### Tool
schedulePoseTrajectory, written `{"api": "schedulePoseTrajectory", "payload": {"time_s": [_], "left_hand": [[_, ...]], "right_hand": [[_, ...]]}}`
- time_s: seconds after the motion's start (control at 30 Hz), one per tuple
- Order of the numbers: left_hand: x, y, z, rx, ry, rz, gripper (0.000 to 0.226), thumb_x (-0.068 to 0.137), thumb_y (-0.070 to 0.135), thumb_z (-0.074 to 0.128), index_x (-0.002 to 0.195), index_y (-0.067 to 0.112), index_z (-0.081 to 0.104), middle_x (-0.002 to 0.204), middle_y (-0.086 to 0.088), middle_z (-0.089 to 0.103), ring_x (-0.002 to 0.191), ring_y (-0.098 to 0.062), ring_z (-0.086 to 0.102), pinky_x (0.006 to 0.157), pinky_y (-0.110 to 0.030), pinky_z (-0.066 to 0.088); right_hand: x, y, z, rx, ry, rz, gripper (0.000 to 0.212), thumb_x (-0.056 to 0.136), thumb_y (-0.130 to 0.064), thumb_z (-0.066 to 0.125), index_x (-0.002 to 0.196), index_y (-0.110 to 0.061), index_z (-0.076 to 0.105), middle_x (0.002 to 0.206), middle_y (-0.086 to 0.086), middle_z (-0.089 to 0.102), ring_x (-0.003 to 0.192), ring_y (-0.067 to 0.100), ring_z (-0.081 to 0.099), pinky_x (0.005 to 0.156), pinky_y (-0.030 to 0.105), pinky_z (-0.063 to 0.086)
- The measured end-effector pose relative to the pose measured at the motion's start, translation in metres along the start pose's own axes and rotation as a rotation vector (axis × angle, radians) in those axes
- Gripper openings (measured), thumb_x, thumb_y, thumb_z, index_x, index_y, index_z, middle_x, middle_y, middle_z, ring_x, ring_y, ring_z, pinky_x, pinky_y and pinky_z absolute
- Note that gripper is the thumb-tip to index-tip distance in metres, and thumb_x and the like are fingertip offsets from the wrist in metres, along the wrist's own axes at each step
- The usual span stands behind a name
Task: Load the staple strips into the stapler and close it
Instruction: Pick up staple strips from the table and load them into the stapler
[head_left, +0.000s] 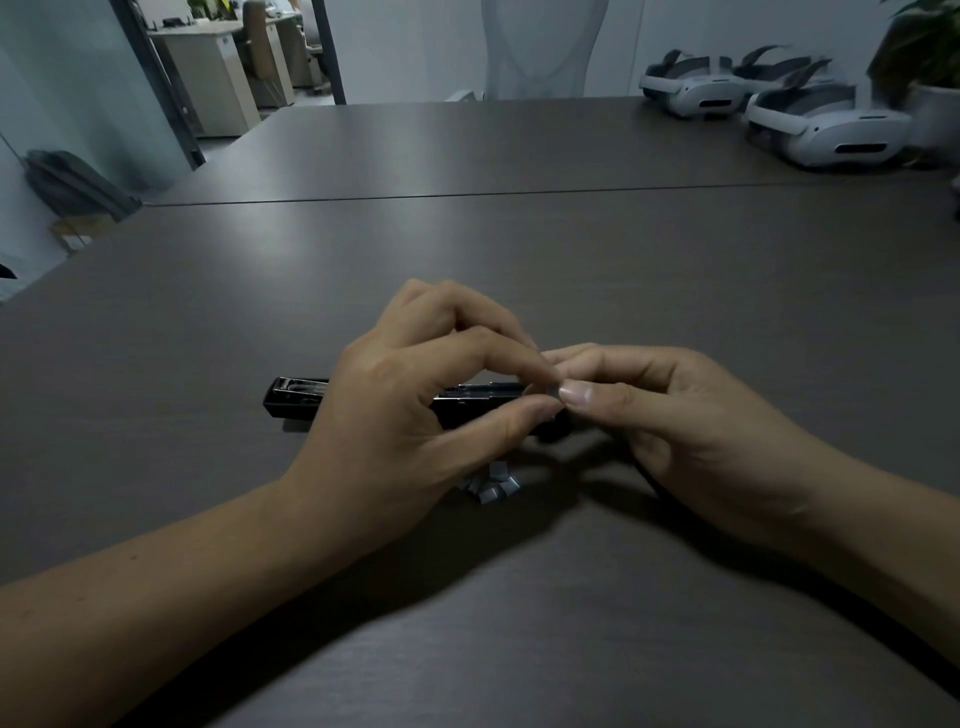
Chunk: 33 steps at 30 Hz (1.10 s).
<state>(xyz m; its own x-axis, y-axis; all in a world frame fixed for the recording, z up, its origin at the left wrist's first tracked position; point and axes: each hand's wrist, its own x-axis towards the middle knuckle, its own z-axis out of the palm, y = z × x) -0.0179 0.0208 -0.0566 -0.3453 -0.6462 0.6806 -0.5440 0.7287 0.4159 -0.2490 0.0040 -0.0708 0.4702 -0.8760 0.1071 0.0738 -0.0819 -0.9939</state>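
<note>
While the black stapler lies lengthwise on the dark wood-grain surface, both hands meet above its right end. The left hand arches over the middle of the stapler and hides that part of it; only the left end, with its shiny metal inside, and a short stretch of the open channel near the right end show. The left fingers are pressed together, thumb against forefinger, at the stapler's right end, and the right hand brings its own thumb and forefinger to the same spot, tip to tip with the left. Something small and pale sits between the fingertips, but whether it is a staple strip cannot be told. Just in front of the stapler, nearer the person and partly under the left hand, lies a small heap of grey staple strips, touching one another. A thin dark cord runs out from under the right hand.

Well behind the stapler, toward the far right of the surface, rest white headsets with grey straps, and beside them a potted plant. Straight behind stands a pale chair back. Far left of the stapler, beyond a glass partition, desks are dimly visible. No brand or writing can be read anywhere.
</note>
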Motion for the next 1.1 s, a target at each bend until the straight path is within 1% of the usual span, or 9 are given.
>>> {"api": "schedulePoseTrajectory", "payload": {"time_s": [0.13,0.2,0.3,0.47,0.7,0.8,0.93,1.03,1.1], "left_hand": [[0.000,0.000,0.002,0.013,0.005,0.011,0.013,0.091,0.028,0.084,0.102,0.021,0.082,0.107,0.003,0.068,0.103,-0.021,0.067,0.091,-0.029,0.051],[0.000,-0.001,0.002,0.019,0.009,0.013,0.013,0.091,0.028,0.085,0.101,0.020,0.082,0.107,0.003,0.068,0.103,-0.022,0.067,0.090,-0.029,0.051],[0.000,-0.001,0.001,0.029,0.002,0.013,0.014,0.089,0.028,0.086,0.100,0.020,0.082,0.106,0.003,0.069,0.101,-0.022,0.067,0.088,-0.030,0.051],[0.001,0.000,0.001,0.072,0.002,0.008,0.016,0.087,0.029,0.088,0.098,0.019,0.082,0.101,0.004,0.070,0.096,-0.021,0.066,0.084,-0.031,0.051],[0.004,0.001,0.000,0.143,-0.007,-0.008,0.013,0.089,0.031,0.085,0.094,0.019,0.081,0.100,0.004,0.071,0.093,-0.020,0.064,0.082,-0.029,0.049],[0.007,-0.004,-0.004,0.150,-0.042,-0.094,0.014,0.088,0.039,0.080,0.096,0.028,0.079,0.101,0.008,0.069,0.098,-0.017,0.064,0.082,-0.028,0.049],[0.011,-0.013,-0.005,0.129,-0.090,-0.230,0.010,0.086,0.045,0.078,0.093,0.038,0.077,0.101,0.010,0.069,0.101,-0.013,0.064,0.086,-0.022,0.047],[0.011,-0.016,-0.003,0.109,-0.144,-0.301,0.010,0.084,0.046,0.078,0.092,0.039,0.079,0.101,0.009,0.070,0.103,-0.013,0.064,0.091,-0.036,0.050],[0.012,-0.017,-0.003,0.096,-0.168,-0.346,0.012,0.083,0.049,0.076,0.091,0.040,0.079,0.101,0.010,0.071,0.102,-0.009,0.063,0.091,-0.033,0.049]], "right_hand": [[-0.001,-0.001,0.001,-0.001,0.003,-0.006,0.012,0.091,-0.015,0.072,0.095,-0.014,0.082,0.132,0.013,0.074,0.134,0.033,0.065,0.120,0.045,0.041],[-0.001,-0.002,0.001,-0.011,0.005,-0.013,0.009,0.090,-0.019,0.073,0.092,-0.017,0.082,0.129,0.013,0.074,0.127,0.026,0.067,0.118,0.041,0.043],[-0.001,-0.003,0.002,-0.044,0.007,-0.027,0.006,0.087,-0.027,0.076,0.086,-0.021,0.078,0.117,0.000,0.077,0.118,0.014,0.069,0.109,0.033,0.047],[-0.001,-0.001,0.000,-0.108,0.037,-0.051,0.006,0.091,-0.022,0.076,0.087,-0.017,0.075,0.115,0.001,0.076,0.115,0.019,0.069,0.109,0.039,0.047],[-0.001,-0.003,0.001,-0.154,0.065,-0.047,0.007,0.090,-0.021,0.073,0.086,-0.017,0.077,0.112,-0.001,0.077,0.110,0.023,0.069,0.103,0.036,0.051],[-0.002,-0.005,0.001,-0.290,0.157,-0.053,0.006,0.090,-0.025,0.075,0.091,-0.021,0.080,0.115,0.002,0.078,0.110,0.029,0.071,0.104,0.043,0.053],[0.000,-0.005,-0.001,-0.504,0.274,-0.070,0.007,0.095,-0.022,0.075,0.095,-0.027,0.079,0.111,-0.006,0.075,0.097,0.003,0.066,0.104,0.033,0.048],[0.001,-0.004,0.000,-0.551,0.266,-0.040,0.007,0.095,-0.023,0.075,0.097,-0.028,0.079,0.099,-0.013,0.073,0.091,-0.003,0.065,0.093,0.023,0.043],[0.001,-0.003,0.000,-0.570,0.255,-0.013,0.007,0.095,-0.024,0.076,0.099,-0.029,0.078,0.091,-0.017,0.072,0.090,-0.002,0.067,0.087,0.019,0.043]]}}
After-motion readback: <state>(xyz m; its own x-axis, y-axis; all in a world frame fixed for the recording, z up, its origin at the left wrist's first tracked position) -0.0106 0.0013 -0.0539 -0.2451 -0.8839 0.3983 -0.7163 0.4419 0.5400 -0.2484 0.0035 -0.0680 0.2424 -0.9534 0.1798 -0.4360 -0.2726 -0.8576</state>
